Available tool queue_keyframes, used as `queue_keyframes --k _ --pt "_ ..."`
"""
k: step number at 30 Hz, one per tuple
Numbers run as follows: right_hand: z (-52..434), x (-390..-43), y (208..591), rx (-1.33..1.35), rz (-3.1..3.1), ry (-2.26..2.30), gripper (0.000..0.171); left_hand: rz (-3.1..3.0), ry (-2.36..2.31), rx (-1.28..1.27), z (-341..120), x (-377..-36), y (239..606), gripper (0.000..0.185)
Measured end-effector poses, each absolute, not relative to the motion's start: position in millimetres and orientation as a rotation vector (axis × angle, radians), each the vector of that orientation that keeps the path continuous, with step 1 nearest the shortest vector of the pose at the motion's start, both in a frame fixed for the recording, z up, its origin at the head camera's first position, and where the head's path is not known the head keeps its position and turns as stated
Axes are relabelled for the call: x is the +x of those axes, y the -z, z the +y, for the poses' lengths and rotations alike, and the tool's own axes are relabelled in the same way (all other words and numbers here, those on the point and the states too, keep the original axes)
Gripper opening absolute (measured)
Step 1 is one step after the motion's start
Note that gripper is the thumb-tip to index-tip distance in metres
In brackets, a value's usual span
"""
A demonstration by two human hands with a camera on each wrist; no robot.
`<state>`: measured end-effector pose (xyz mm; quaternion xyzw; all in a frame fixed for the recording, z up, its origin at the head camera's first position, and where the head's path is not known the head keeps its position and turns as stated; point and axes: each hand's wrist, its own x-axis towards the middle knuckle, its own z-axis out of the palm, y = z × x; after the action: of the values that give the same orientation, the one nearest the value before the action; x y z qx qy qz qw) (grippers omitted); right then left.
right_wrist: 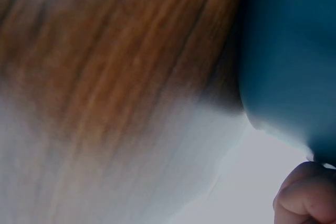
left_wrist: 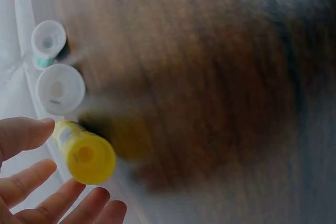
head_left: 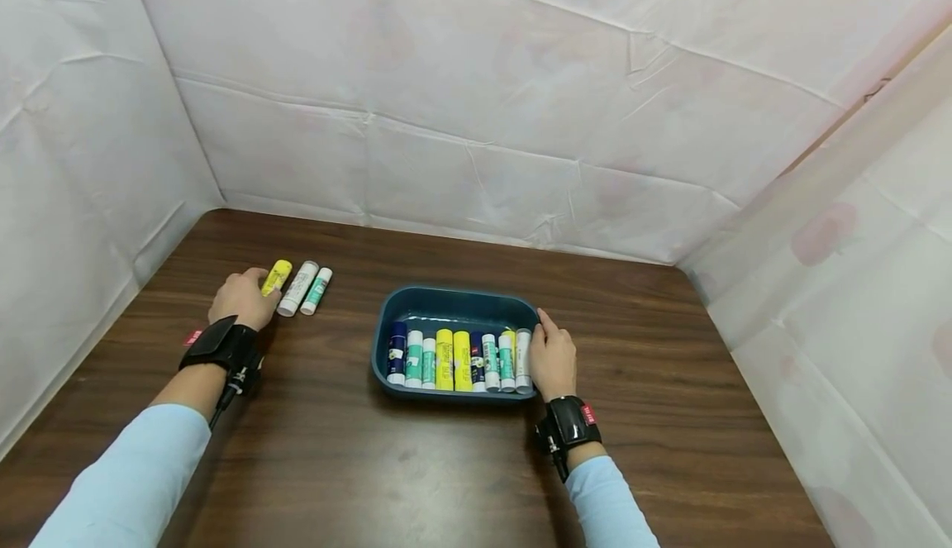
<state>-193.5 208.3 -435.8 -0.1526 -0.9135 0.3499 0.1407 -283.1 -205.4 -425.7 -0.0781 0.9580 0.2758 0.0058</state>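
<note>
At the table's left, my left hand (head_left: pixel 244 298) is at a yellow glue stick (head_left: pixel 277 277), thumb on one side and fingers on the other. In the left wrist view those fingers (left_wrist: pixel 47 203) are spread beside the yellow stick and do not close round it. A white glue stick (head_left: pixel 298 288) and a green-and-white glue stick (head_left: pixel 316 291) lie just to its right. My right hand (head_left: pixel 554 359) grips the right rim of a dark blue tray (head_left: pixel 461 298). A row of glue sticks, navy, green-and-white, yellow and white, lines the tray's near side.
The brown wooden table (head_left: pixel 335 465) bears the tray near its middle. White sheeting (head_left: pixel 446 118) hangs as walls behind and on both sides. Black wrist straps with cameras sit on both forearms.
</note>
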Motion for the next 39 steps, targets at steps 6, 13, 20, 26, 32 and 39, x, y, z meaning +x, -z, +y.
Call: queue_keyframes --k 6,13,20,26,32,39 --pt "208 -193 434 -0.43 -2.642 -0.999 0.04 3.005 -0.889 -0.239 -207 -282 432 0.047" --pt "207 -192 433 -0.414 -2.639 -0.991 0.04 3.02 -0.944 -0.305 -207 -282 437 0.043" --pt "207 -193 433 -0.409 -2.636 -1.007 0.039 3.026 -0.899 -0.301 -211 -281 433 0.042" --pt "206 -195 434 -0.414 -2.646 -1.006 0.04 3.007 -0.906 -0.264 -213 -274 426 0.039" --pt "206 -198 434 -0.414 -2.65 -0.995 0.04 2.985 -0.94 -0.196 -207 -271 418 0.047" --pt "205 -199 435 -0.412 -2.654 -0.979 0.04 2.998 -1.003 -0.109 -197 -262 407 0.047"
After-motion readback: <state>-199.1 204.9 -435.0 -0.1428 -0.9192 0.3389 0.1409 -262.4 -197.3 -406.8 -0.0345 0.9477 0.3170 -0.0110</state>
